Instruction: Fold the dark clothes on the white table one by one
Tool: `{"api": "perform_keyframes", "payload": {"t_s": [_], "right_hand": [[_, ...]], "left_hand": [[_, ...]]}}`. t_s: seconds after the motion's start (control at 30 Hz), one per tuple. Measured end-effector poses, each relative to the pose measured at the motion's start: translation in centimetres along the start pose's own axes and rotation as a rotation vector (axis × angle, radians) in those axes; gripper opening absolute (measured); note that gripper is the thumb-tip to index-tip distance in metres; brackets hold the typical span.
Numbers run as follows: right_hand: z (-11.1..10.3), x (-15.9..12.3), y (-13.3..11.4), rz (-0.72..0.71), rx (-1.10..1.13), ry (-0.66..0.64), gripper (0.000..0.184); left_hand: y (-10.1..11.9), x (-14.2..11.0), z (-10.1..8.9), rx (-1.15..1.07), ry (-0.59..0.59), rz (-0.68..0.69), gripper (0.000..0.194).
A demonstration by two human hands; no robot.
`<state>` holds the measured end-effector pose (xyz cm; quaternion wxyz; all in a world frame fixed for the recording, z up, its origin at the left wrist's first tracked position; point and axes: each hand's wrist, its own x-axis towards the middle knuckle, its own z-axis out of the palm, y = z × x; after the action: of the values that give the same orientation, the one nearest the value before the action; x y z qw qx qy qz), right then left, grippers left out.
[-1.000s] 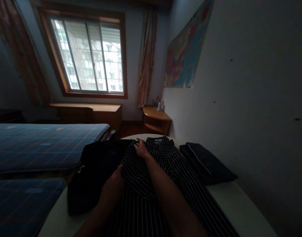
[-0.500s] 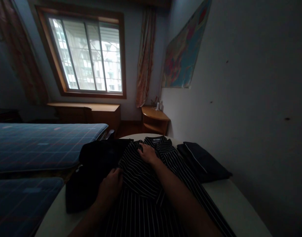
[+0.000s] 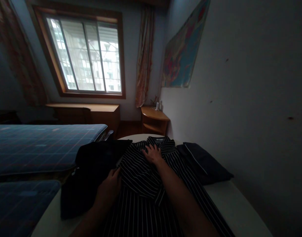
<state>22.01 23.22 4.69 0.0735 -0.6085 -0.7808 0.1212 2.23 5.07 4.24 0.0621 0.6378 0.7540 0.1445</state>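
A black shirt with white stripes [image 3: 138,210] lies spread on a round pale table [image 3: 225,194], its collar at the far end. One sleeve is folded across its front. My right hand [image 3: 153,154] rests on the upper part of the shirt below the collar, palm down with fingers spread. At the shirt's left edge, my left hand [image 3: 109,185] has its fingers curled in and closed on the folded fabric; the fingertips are partly hidden in shadow. A dark garment [image 3: 89,171] lies heaped just left of the shirt, beside my left hand.
A folded dark garment [image 3: 205,164] lies on the table's right side, close to the wall. Beds with blue plaid mattresses [image 3: 47,144] stand to the left. Beyond the table are a corner shelf [image 3: 154,113] and a wooden desk [image 3: 104,108] under the window.
My right hand has shifted slightly right and its fingers have spread. The shirt's collar end has moved a little right with it. My left hand stays at the shirt's left edge.
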Motion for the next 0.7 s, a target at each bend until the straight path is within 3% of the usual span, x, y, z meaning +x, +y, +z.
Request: {"api": "perform_keyframes", "payload": {"t_s": [0.2,0.33,0.53,0.7], "right_hand": [[-0.7,1.3,0.6,-0.014,0.042,-0.072,0.08],[-1.7,-0.3,0.2,-0.085,0.038,-0.064,0.07],[-1.2,-9.3,-1.5,-0.278,-0.028,0.113,0.065],[0.2,-16.8,-0.3,-0.316,-0.031,0.03,0.07]], "left_hand": [[-0.6,0.4,0.9,-0.075,0.027,0.055,0.041],[-1.3,1.1,1.5,-0.09,0.022,0.076,0.042],[-1.7,1.6,1.3,-0.093,0.029,0.113,0.054],[-1.3,1.3,0.1,-0.096,0.043,0.068,0.053]]}}
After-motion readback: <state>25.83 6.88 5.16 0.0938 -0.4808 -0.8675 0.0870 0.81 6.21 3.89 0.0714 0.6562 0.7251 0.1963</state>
